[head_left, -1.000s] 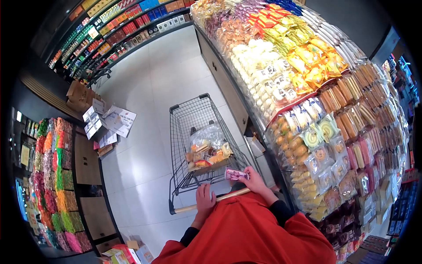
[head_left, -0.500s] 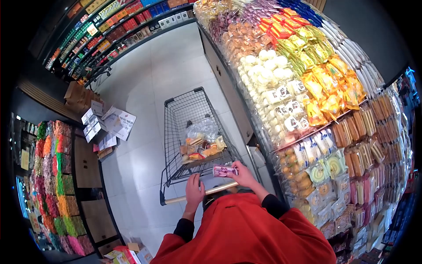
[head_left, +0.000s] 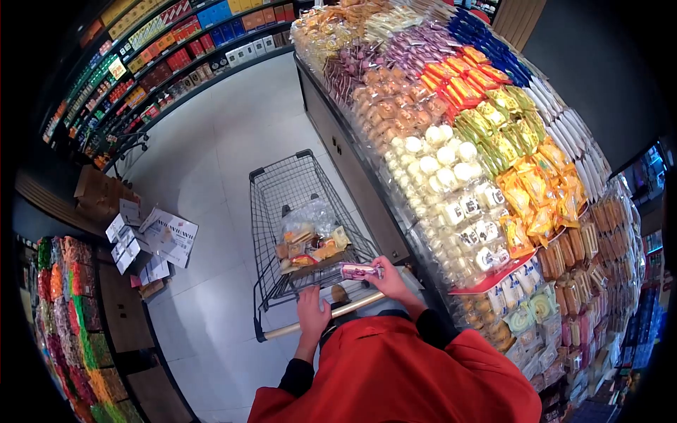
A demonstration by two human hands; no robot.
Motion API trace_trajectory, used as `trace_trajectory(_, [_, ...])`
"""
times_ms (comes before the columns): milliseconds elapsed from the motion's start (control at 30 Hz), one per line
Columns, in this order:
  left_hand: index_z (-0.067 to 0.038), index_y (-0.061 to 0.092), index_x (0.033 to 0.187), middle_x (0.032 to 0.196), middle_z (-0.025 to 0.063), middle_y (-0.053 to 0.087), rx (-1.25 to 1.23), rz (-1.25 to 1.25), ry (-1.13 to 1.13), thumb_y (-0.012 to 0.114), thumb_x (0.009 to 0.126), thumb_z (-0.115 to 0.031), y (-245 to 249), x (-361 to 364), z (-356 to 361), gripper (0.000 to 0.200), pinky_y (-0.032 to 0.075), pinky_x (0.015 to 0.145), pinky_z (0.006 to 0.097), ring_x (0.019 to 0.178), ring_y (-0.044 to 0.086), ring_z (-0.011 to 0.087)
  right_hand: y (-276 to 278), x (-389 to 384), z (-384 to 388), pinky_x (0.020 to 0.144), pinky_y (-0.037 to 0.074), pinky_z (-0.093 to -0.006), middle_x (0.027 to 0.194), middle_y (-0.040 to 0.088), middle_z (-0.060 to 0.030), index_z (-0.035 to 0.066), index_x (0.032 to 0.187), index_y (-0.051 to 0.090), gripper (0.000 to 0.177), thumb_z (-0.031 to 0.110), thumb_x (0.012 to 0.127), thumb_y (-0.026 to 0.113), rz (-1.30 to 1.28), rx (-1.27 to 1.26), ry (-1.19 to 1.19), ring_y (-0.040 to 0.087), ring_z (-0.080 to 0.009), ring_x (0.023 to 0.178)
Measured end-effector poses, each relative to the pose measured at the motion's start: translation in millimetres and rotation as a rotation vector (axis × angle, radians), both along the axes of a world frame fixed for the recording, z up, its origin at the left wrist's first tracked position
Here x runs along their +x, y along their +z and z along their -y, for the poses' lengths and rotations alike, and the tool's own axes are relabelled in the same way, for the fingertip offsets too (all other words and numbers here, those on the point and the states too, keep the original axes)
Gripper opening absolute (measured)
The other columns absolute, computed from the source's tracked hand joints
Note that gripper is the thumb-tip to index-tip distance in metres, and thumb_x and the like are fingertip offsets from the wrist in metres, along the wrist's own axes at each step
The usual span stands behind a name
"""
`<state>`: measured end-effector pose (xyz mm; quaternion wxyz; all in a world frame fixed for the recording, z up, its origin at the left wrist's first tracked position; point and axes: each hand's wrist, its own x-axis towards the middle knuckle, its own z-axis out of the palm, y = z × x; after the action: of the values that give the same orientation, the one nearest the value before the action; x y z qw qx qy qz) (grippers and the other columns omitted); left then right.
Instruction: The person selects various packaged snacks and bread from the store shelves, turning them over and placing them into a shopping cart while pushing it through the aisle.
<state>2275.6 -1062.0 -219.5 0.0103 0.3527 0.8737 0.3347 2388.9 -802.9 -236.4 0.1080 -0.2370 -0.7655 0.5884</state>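
Note:
My right hand (head_left: 392, 282) pinches a small pink-purple and white snack packet (head_left: 360, 271) above the near end of the cart. My left hand (head_left: 312, 313) lies over the tan handle (head_left: 283, 330) of the shopping cart, fingers pointing forward past the bar and thumb apart. The wire shopping cart (head_left: 264, 233) stands in front of me. Inside it are several wrapped snacks (head_left: 310, 252) and a clear plastic bag (head_left: 315, 218).
To the right rises a long sloped display of wrapped snacks (head_left: 441, 158) with a dark wooden side (head_left: 352, 166). White cartons (head_left: 169, 236) and a brown bag (head_left: 99, 194) stand left of the cart. Colourful packets (head_left: 74, 310) fill the left stand. Stocked shelves (head_left: 190, 42) line the back.
The shelves and cartons have shifted left in view, and the cart slightly left and down. The packet in my right hand has tilted and shows a different side. My left hand stays at the handle.

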Motion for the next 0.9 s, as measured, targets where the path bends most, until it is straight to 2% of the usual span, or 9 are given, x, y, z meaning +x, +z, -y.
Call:
trace_trajectory(33, [0.002,0.059,0.125,0.121,0.0203,0.061,0.006,0.002,0.007,0.063,0.082,-0.008,-2.3,-13.2,-4.6,0.044,0.047,0.100,0.0465,0.117,0.057,0.0401,0.1,-13.6,-2.5,0.087,0.049,-0.0317,0.101,0.064,-0.0101,0.006,0.112,0.055,0.037,0.012,0.085,0.080,-0.032,-0.027,-0.034,0.062,-0.0185,0.096])
trace_trajectory(167, [0.002,0.060,0.124,0.120,0.0195,0.060,0.004,-0.004,0.005,0.062,0.083,-0.009,-8.8,-59.7,-25.1,0.042,0.046,0.102,0.0464,0.118,0.055,0.0395,11.7,-58.2,-18.5,0.086,0.048,-0.0288,0.099,0.063,-0.0075,0.005,0.114,0.054,0.035,0.007,0.087,0.077,-0.066,-0.073,-0.115,0.060,-0.0143,0.097])
trace_trajectory(200, [0.002,0.060,0.124,0.120,0.0192,0.060,0.006,-0.010,0.005,0.061,0.083,-0.009,-8.8,-73.3,-31.0,0.042,0.046,0.102,0.0461,0.119,0.055,0.0391,6.1,-69.7,-24.2,0.087,0.048,-0.0291,0.099,0.061,-0.0061,0.005,0.118,0.052,0.037,0.003,0.089,0.075,-0.093,-0.181,-0.117,0.059,-0.0135,0.097])
trace_trajectory(300, [0.001,0.059,0.125,0.121,0.0184,0.060,-0.041,-0.029,0.010,0.061,0.084,-0.010,-3.3,-102.6,-42.5,0.042,0.046,0.100,0.0457,0.120,0.055,0.0377,-8.9,-101.3,-39.3,0.090,0.049,-0.0288,0.102,0.063,-0.0069,0.005,0.123,0.049,0.041,0.000,0.090,0.073,-0.133,-0.261,-0.129,0.060,-0.0137,0.101])
trace_trajectory(467, [-0.002,0.059,0.128,0.124,0.0177,0.059,-0.028,-0.031,-0.004,0.059,0.085,-0.010,-9.5,-149.4,-68.3,0.043,0.047,0.098,0.0460,0.120,0.055,0.0367,10.3,-144.0,-70.9,0.096,0.049,-0.0296,0.115,0.066,-0.0083,0.005,0.136,0.047,0.051,-0.001,0.091,0.071,-0.182,-0.310,-0.066,0.062,-0.0149,0.111])
trace_trajectory(667, [-0.002,0.058,0.129,0.128,0.0190,0.058,-0.095,0.012,0.024,0.059,0.084,-0.008,3.5,-193.8,-95.7,0.046,0.046,0.098,0.0472,0.122,0.054,0.0386,101.3,-211.6,-159.1,0.095,0.051,-0.0281,0.115,0.066,-0.0067,0.004,0.131,0.049,0.047,-0.003,0.091,0.072,-0.336,-0.327,-0.190,0.063,-0.0137,0.109])
trace_trajectory(700, [-0.002,0.058,0.129,0.128,0.0190,0.058,-0.098,0.006,0.013,0.059,0.084,-0.008,2.2,-203.4,-102.4,0.046,0.046,0.098,0.0472,0.122,0.054,0.0386,112.3,-226.2,-183.0,0.093,0.052,-0.0275,0.113,0.066,-0.0069,0.003,0.131,0.049,0.047,-0.002,0.090,0.072,-0.398,-0.185,-0.256,0.063,-0.0138,0.108])
trace_trajectory(767, [-0.001,0.058,0.129,0.127,0.0216,0.057,-0.066,0.011,0.002,0.059,0.084,-0.007,-0.9,-217.0,-110.1,0.045,0.045,0.102,0.0484,0.122,0.053,0.0411,160.7,-257.2,-229.1,0.092,0.053,-0.0281,0.116,0.065,-0.0088,0.003,0.128,0.049,0.043,0.000,0.092,0.072,-0.477,-0.148,-0.365,0.063,-0.0146,0.107])
trace_trajectory(900, [0.000,0.056,0.129,0.128,0.0238,0.056,-0.077,0.062,-0.031,0.058,0.084,-0.007,-0.2,-249.3,-134.6,0.046,0.043,0.106,0.0493,0.123,0.052,0.0428,215.0,-327.8,-355.5,0.092,0.053,-0.0297,0.119,0.066,-0.0133,0.000,0.137,0.040,0.050,0.004,0.096,0.068,-0.609,0.072,-0.552,0.065,-0.0172,0.106])
